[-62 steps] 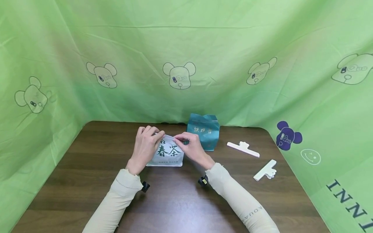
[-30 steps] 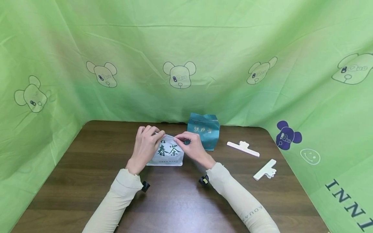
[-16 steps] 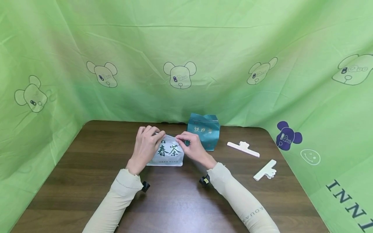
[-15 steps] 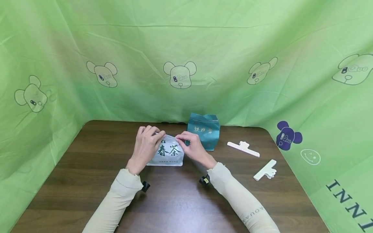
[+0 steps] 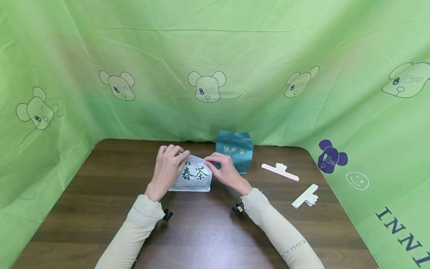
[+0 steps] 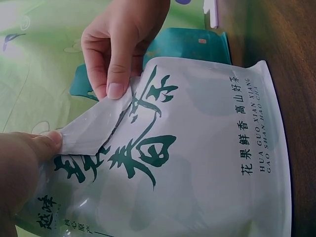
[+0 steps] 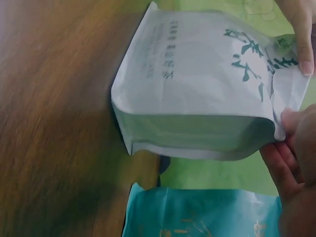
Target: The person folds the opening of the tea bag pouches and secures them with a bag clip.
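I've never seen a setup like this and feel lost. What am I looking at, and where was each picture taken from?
There is no machine here: a person works with bare hands. The wide view comes from a camera worn on the head, the two close views from cameras on the wrists. The left hand and right hand both pinch the top of a white bag with green lettering, on a brown table. Behind it, to the right, stands a teal bag; farther right lie a white clip and a second clip.
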Action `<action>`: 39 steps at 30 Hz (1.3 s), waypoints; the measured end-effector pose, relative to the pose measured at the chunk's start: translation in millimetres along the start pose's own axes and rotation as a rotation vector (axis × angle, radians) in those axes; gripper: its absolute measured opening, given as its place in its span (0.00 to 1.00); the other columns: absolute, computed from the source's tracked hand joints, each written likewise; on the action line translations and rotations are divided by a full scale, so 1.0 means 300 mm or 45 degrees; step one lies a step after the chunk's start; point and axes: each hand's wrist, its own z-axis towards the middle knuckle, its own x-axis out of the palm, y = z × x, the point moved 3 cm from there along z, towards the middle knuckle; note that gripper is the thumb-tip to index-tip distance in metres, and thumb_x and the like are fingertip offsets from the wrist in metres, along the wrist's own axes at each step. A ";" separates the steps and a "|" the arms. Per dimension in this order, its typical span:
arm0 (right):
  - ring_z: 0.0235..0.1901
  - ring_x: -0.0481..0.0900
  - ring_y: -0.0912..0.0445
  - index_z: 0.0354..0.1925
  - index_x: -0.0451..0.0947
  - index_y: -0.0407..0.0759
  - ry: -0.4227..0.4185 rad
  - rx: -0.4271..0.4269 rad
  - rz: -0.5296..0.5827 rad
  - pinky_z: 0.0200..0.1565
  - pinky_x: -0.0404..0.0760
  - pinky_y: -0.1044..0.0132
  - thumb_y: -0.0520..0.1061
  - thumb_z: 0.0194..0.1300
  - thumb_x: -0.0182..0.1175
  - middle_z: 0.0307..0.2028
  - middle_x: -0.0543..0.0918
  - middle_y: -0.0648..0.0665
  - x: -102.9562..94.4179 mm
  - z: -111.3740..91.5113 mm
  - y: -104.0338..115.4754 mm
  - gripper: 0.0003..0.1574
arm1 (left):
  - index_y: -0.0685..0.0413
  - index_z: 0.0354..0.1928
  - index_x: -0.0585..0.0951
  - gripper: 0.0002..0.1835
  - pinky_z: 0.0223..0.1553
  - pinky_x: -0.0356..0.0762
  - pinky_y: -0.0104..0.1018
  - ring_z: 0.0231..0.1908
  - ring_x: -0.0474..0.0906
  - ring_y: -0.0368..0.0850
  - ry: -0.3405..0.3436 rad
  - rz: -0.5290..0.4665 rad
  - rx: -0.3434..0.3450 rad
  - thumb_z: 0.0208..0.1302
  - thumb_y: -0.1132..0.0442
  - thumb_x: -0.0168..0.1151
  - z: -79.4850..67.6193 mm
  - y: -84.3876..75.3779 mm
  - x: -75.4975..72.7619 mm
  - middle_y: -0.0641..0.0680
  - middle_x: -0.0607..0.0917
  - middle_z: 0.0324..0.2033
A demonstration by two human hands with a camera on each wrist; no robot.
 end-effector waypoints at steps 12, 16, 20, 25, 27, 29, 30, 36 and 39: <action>0.34 0.82 0.56 0.43 0.88 0.36 0.017 -0.030 -0.033 0.35 0.82 0.56 0.31 0.65 0.66 0.34 0.87 0.44 -0.005 -0.002 0.003 0.09 | 0.51 0.38 0.89 0.03 0.42 0.69 0.46 0.36 0.78 0.50 0.008 -0.007 0.000 0.65 0.61 0.69 -0.002 0.000 -0.001 0.50 0.85 0.32; 0.35 0.83 0.55 0.45 0.88 0.36 0.051 -0.035 -0.021 0.38 0.82 0.60 0.30 0.66 0.65 0.36 0.87 0.43 -0.010 -0.004 0.003 0.11 | 0.51 0.37 0.89 0.03 0.42 0.69 0.46 0.36 0.78 0.50 0.007 -0.007 0.003 0.65 0.61 0.69 -0.002 0.001 -0.003 0.50 0.85 0.32; 0.36 0.83 0.55 0.47 0.88 0.37 0.062 -0.043 -0.033 0.39 0.82 0.63 0.28 0.65 0.63 0.36 0.87 0.44 -0.013 -0.009 0.003 0.14 | 0.51 0.37 0.89 0.04 0.43 0.68 0.46 0.36 0.78 0.50 0.013 -0.013 0.001 0.66 0.61 0.68 -0.002 0.002 -0.003 0.50 0.85 0.32; 0.37 0.83 0.55 0.47 0.88 0.37 0.063 -0.033 -0.052 0.40 0.82 0.62 0.27 0.66 0.62 0.37 0.87 0.45 -0.013 -0.012 0.002 0.15 | 0.50 0.37 0.89 0.03 0.42 0.68 0.45 0.35 0.78 0.50 -0.003 -0.016 0.004 0.65 0.60 0.69 -0.002 0.001 -0.001 0.50 0.85 0.31; 0.36 0.84 0.56 0.46 0.88 0.38 0.054 -0.011 -0.052 0.39 0.83 0.62 0.28 0.66 0.63 0.36 0.87 0.45 -0.013 -0.011 0.004 0.14 | 0.50 0.37 0.89 0.03 0.42 0.68 0.45 0.35 0.78 0.50 -0.009 -0.016 0.004 0.64 0.61 0.70 -0.003 0.000 0.000 0.50 0.85 0.31; 0.35 0.84 0.56 0.44 0.88 0.38 0.039 0.015 -0.044 0.39 0.84 0.61 0.30 0.66 0.64 0.35 0.88 0.45 -0.013 -0.007 0.007 0.12 | 0.50 0.36 0.89 0.03 0.42 0.68 0.45 0.36 0.78 0.51 -0.008 -0.013 0.001 0.64 0.61 0.70 -0.003 -0.001 -0.001 0.50 0.85 0.31; 0.35 0.83 0.57 0.43 0.88 0.39 0.032 0.026 -0.040 0.39 0.84 0.61 0.31 0.66 0.64 0.35 0.88 0.45 -0.012 -0.003 0.009 0.11 | 0.50 0.37 0.89 0.03 0.42 0.68 0.45 0.36 0.78 0.51 -0.007 -0.014 -0.001 0.64 0.61 0.70 -0.003 -0.001 0.000 0.50 0.85 0.31; 0.35 0.83 0.58 0.42 0.89 0.40 -0.005 -0.030 0.009 0.39 0.85 0.61 0.35 0.65 0.68 0.35 0.88 0.46 0.013 0.041 0.041 0.07 | 0.51 0.36 0.89 0.03 0.42 0.68 0.46 0.36 0.78 0.51 0.003 -0.022 -0.003 0.65 0.62 0.68 -0.001 -0.003 -0.002 0.51 0.86 0.31; 0.35 0.85 0.56 0.42 0.88 0.39 -0.018 -0.077 0.025 0.39 0.85 0.62 0.36 0.64 0.69 0.35 0.89 0.45 0.032 0.072 0.060 0.07 | 0.51 0.36 0.89 0.03 0.42 0.68 0.46 0.36 0.79 0.51 0.003 -0.027 0.003 0.65 0.62 0.68 0.001 -0.003 -0.002 0.51 0.86 0.31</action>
